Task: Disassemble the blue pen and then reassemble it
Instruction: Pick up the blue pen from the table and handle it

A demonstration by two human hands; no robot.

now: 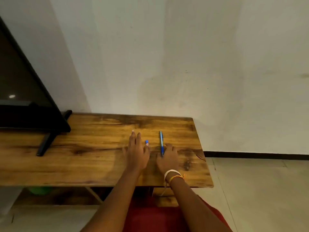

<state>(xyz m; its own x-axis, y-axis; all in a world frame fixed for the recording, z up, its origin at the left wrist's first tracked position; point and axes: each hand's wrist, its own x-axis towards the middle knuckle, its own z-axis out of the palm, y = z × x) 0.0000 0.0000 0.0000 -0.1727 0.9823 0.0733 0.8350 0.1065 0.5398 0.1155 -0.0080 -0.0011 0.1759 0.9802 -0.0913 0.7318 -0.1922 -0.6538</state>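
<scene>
At the far left of the frame a dark screen (21, 91) stands on its black foot (43, 144) on the wooden counter (93, 166), in front of a pale wall (184, 56). Under the counter's near edge, lower left, something green (39, 190) shows — too dim to tell what.

Just left of centre my left hand (136, 154) lies flat on the counter, palm down, fingers straight and pointing away from me; its grip is wide and holds nothing. Just beside its thumb, toward the right, sits a small blue cap (146, 141), touching the thumb tip or very nearly so — I cannot tell which.

Right of the cap lies the blue pen (161, 142), pointing away from me up the frame, its near end under the fingers of my right hand (168, 160). That hand rests on the counter with its fingers bent over the pen's near end; whether the grip pinches the pen or only rests on it, I cannot tell. On that wrist are a white band (172, 172) and an orange thread (176, 178).

Lower right, pale floor tiles (259, 190) meet a dark skirting line at the wall. At the bottom, red cloth (150, 218) shows between my forearms.
</scene>
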